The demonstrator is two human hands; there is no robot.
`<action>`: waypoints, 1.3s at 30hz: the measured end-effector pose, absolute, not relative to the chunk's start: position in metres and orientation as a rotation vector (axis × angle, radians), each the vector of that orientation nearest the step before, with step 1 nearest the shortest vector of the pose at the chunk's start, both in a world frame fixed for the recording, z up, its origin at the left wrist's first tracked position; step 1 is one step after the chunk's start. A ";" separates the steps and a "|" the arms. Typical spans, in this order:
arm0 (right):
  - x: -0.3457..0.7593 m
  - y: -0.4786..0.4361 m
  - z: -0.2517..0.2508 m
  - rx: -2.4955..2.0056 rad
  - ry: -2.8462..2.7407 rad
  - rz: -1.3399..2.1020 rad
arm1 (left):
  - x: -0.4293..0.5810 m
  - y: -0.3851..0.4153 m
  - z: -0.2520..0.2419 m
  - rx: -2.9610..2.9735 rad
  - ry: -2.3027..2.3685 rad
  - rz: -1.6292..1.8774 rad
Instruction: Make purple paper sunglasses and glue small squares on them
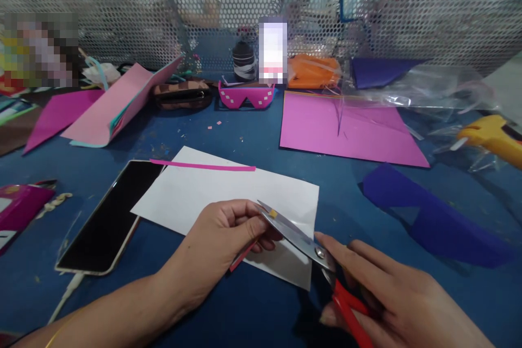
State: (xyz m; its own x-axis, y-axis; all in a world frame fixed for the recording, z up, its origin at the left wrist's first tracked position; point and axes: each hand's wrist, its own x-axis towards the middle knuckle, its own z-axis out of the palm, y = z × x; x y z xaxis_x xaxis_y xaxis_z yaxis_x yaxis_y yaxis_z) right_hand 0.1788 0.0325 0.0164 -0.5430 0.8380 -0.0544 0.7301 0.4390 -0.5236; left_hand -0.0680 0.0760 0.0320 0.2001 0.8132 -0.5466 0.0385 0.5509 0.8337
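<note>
My left hand [234, 234] pinches a narrow reddish-pink strip [241, 258], whose lower end sticks out beneath the palm. In my right hand [391, 288] are scissors [299, 239] with red handles, pointing up and left. Their blade tips reach my left fingertips, and the blades look nearly closed. A tiny yellow piece [273, 213] shows at the blade near the tip. Under both the left hand and the blades lies a white sheet [285, 190]. A long magenta strip [204, 166] rests across its far edge. My fingers hide most of the held strip.
A phone [108, 217] with a cable lies left of the sheet. Pink paper glasses [247, 96] stand at the back, beside a lit screen [273, 49]. Purple sheets [346, 125], a blue cut-out [440, 223] and a yellow glue gun [491, 136] are on the right. A perforated metal panel [228, 0] rises behind.
</note>
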 end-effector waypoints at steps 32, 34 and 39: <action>0.184 0.036 0.017 -1.494 -2.281 0.569 | -0.070 0.079 0.032 0.791 1.299 0.683; 0.181 0.035 0.017 -1.502 -2.302 0.555 | -0.070 0.078 0.031 0.785 1.287 0.699; 0.178 0.034 0.018 -1.512 -2.372 0.544 | -0.070 0.078 0.029 0.765 1.250 0.766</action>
State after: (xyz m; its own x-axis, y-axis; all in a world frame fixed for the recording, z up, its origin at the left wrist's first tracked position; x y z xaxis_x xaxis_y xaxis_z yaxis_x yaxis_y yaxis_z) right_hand 0.1782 0.0341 0.0184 -0.4155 0.9091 0.0296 0.8054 0.3828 -0.4526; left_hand -0.0703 0.0783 0.0291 0.1492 0.8402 -0.5214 -0.0831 0.5361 0.8401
